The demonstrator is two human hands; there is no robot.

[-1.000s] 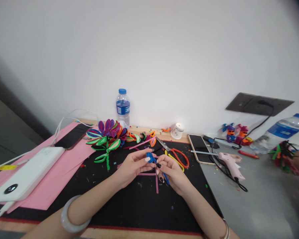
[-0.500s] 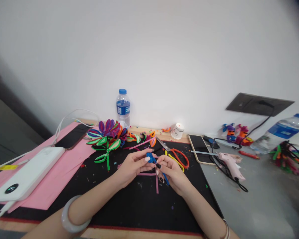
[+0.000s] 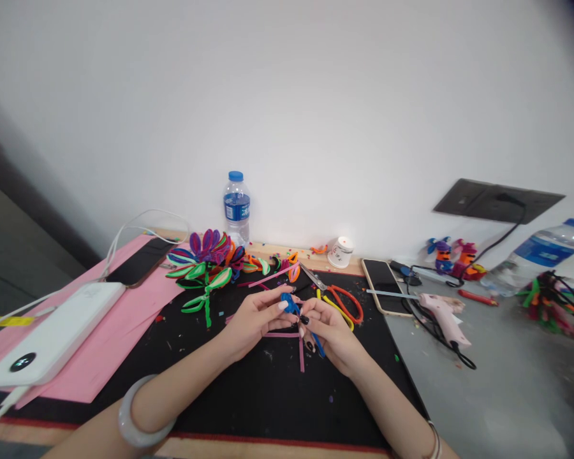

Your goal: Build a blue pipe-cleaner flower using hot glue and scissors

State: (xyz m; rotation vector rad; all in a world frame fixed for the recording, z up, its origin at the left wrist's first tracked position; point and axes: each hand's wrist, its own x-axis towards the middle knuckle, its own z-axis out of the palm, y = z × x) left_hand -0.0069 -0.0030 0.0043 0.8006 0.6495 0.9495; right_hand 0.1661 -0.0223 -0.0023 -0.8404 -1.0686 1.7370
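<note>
Over the black mat [image 3: 282, 408], my left hand [image 3: 253, 319] pinches a small rolled piece of blue pipe cleaner [image 3: 289, 302] between thumb and fingers. My right hand [image 3: 332, 331] is closed on the same blue pipe cleaner, its loose end sticking out below the fingers. Part of the blue piece is covered by my fingertips. Pink pipe cleaners [image 3: 301, 354] lie on the mat under my hands. Just beyond my right hand are scissors with orange and yellow handles [image 3: 349, 303].
A pipe-cleaner flower [image 3: 208, 280] and a water bottle [image 3: 236, 210] stand at the back left. A power bank [image 3: 62, 331] and a phone [image 3: 141, 261] rest on pink sheets. To the right are another phone [image 3: 387, 287], a pink glue gun [image 3: 442, 315] and its cord. A paper cup [image 3: 340, 252] stands by the wall.
My hands stay almost in place, with only slight finger movement on the blue pipe cleaner. At the far right edge, a blurred brownish shape has gone from beside the pipe-cleaner bundle.
</note>
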